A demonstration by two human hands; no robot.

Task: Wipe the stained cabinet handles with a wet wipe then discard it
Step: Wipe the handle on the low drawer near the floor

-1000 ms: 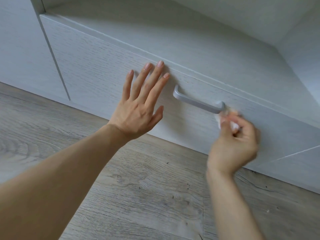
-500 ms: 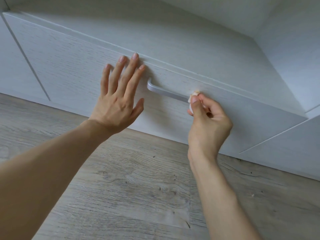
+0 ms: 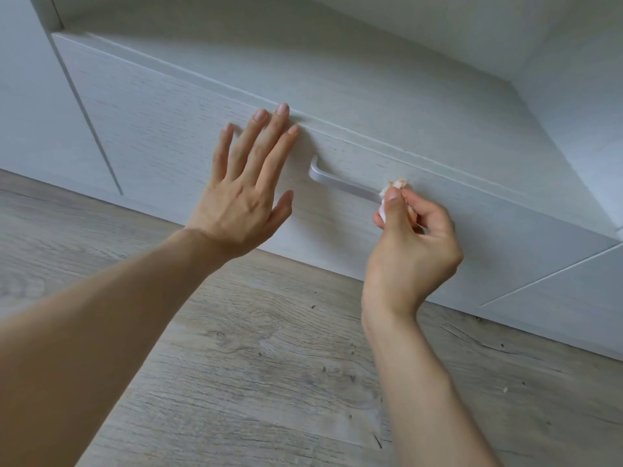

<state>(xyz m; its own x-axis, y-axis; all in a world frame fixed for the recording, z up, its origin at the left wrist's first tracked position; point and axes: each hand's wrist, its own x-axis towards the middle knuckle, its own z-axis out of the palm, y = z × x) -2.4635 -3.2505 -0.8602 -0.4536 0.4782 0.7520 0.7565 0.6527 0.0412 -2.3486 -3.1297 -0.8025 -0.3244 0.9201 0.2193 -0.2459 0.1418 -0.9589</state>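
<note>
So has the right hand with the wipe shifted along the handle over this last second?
Yes. The right hand pinching the wipe was at the handle's right end a second ago; it now sits further left along the bar, nearer the left hand.

No writing, label, brand mark or number can be read anywhere here (the pale drawer front (image 3: 161, 129), its metal handle (image 3: 340, 187) and the wood-look floor (image 3: 269, 365) at six o'clock all show only grain and plain surface).
</note>
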